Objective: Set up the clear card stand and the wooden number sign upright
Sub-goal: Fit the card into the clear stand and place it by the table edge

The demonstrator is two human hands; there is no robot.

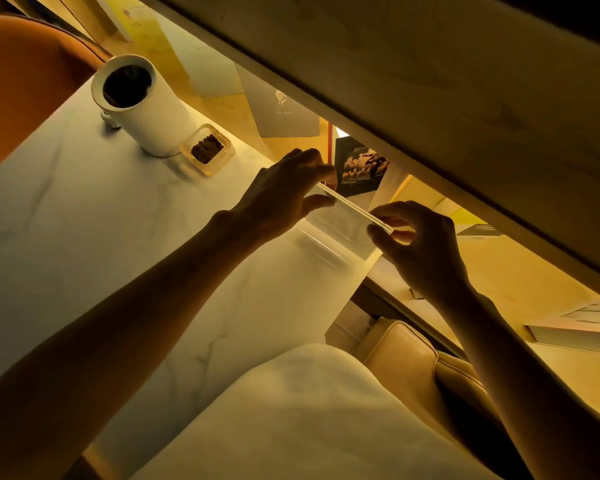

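The clear card stand (343,221) stands near the right edge of the white marble table (84,237), its thin top edge running diagonally between my hands. My left hand (284,192) pinches the stand's far left end. My right hand (416,244) pinches its near right end between thumb and fingers. The stand's transparent body lets the table show through. I see no wooden number sign in this view.
A white cylindrical holder (139,105) and a small clear dish of dark bits (208,150) sit at the table's far side. A wooden ledge (430,98) overhangs the back. Cards and papers (284,112) lean behind. A cream cushion (291,417) and seat lie below.
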